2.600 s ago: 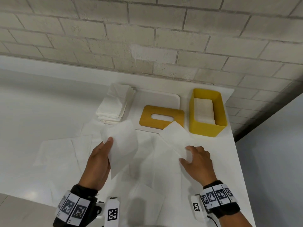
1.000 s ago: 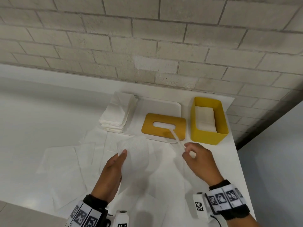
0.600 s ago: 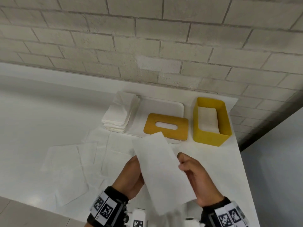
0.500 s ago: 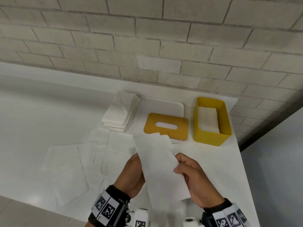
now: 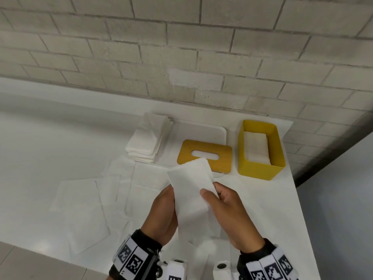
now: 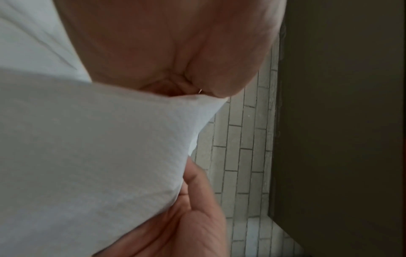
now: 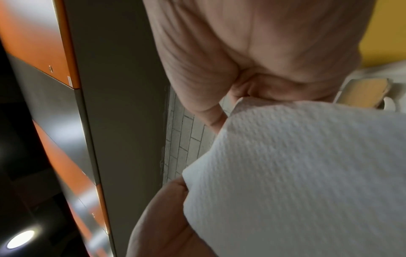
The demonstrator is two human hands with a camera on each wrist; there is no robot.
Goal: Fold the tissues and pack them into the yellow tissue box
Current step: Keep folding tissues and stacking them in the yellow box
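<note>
A white tissue (image 5: 191, 190), folded in half into a long strip, hangs upright above the table between both hands. My left hand (image 5: 163, 213) holds its left edge, fingers behind the sheet. My right hand (image 5: 224, 207) pinches its right edge, thumb on the front. Close up, the tissue (image 6: 92, 156) fills the left wrist view, and the tissue (image 7: 296, 173) fills the right wrist view too. The yellow tissue box (image 5: 260, 170) stands open at the back right with folded tissues (image 5: 255, 146) inside. Its yellow slotted lid (image 5: 203, 154) lies left of it.
A stack of folded tissues (image 5: 147, 140) sits on a white tray (image 5: 201, 132) at the back. Several unfolded tissues (image 5: 80, 203) lie spread over the white table. A brick wall (image 5: 181, 57) runs behind. The table's right edge (image 5: 302, 209) drops off beside my right hand.
Both hands lifted a flat tissue off the table, brought its halves together into a strip, and drew it closer. The right hand's thumb now presses the front of the strip.
</note>
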